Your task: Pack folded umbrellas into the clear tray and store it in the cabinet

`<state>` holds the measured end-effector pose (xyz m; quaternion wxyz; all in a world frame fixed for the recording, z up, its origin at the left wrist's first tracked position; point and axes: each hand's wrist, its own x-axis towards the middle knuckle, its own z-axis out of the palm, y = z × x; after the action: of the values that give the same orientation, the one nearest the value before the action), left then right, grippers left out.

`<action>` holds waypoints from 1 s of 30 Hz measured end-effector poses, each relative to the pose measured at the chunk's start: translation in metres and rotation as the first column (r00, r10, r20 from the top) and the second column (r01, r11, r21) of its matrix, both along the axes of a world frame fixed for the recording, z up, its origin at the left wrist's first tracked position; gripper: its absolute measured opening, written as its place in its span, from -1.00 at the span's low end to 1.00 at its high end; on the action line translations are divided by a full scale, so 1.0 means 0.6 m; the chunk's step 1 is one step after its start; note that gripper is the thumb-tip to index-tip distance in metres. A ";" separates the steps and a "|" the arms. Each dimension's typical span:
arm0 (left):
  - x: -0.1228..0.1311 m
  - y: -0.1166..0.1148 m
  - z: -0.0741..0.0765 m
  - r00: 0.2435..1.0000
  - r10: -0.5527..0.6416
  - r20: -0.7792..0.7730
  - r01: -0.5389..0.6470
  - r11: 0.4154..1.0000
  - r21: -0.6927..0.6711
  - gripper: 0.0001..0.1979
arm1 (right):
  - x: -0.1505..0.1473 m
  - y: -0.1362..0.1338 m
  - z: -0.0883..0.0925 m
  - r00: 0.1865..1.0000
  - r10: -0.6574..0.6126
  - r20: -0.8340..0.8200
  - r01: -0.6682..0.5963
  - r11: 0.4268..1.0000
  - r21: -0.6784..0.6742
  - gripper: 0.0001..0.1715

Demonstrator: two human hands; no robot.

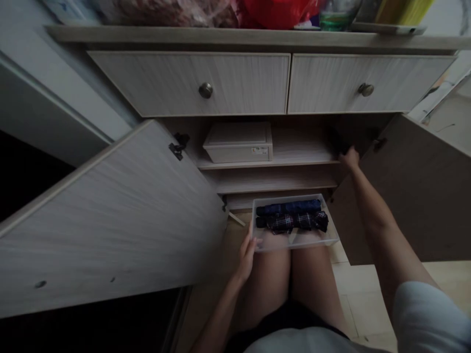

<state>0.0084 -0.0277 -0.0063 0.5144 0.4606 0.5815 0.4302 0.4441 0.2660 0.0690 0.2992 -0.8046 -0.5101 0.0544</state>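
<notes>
My left hand (pixel 248 251) grips the left side of a clear plastic tray (pixel 333 240), which rests over my thighs. Inside the tray lie a folded blue umbrella (pixel 290 207) and, nearer me, a dark plaid umbrella (pixel 294 221). Reaching into the right end of the cabinet's upper shelf (pixel 301 149), my right hand (pixel 350 158) has its fingers closed on a dark object (pixel 336 139), too dim to make out. On the same shelf, towards the left, sits a white box (pixel 237 142) with a small label.
Open cabinet doors flank me, the left door (pixel 140 220) and the right door (pixel 415 196). Two closed drawers with round knobs (pixel 205 90) are above the shelves. On the top stand a red bag (pixel 279 12), a glass (pixel 333 20) and a yellow item (pixel 405 12).
</notes>
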 end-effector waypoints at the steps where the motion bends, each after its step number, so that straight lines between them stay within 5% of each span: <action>1: 0.000 0.000 0.001 1.000 -0.003 0.001 0.003 1.000 0.001 -0.22 | -0.005 -0.007 -0.001 0.999 -0.007 -0.047 0.008 1.000 0.025 -0.33; 6: 0.000 0.000 0.005 0.999 -0.025 -0.020 0.026 0.999 0.039 -0.27 | -0.033 -0.068 0.002 0.902 0.265 -0.340 -0.183 0.950 0.254 -0.23; 10: -0.001 0.000 0.002 0.999 -0.028 -0.038 0.030 0.998 0.059 -0.29 | -0.061 -0.167 0.019 0.785 0.522 -0.335 -0.431 0.847 0.310 -0.18; 18: 0.002 -0.003 0.009 0.999 -0.026 -0.032 0.028 0.998 0.062 -0.18 | -0.120 -0.378 0.076 0.514 0.812 -0.277 -0.850 0.526 -0.036 -0.39; 24: 0.006 -0.003 0.015 0.997 -0.043 -0.060 0.050 0.992 0.117 -0.17 | -0.147 -0.402 0.030 0.318 0.943 -0.098 -0.935 0.295 -0.198 -0.50; 30: 0.003 -0.004 0.014 0.996 -0.059 -0.069 0.066 0.992 0.111 -0.15 | -0.175 -0.391 -0.012 0.271 0.956 -0.110 -0.947 0.245 -0.208 -0.47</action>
<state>0.0100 -0.0299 0.0022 0.4813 0.5210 0.5578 0.4310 0.3391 0.0317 0.0616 0.0991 -0.3628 -0.8872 0.2671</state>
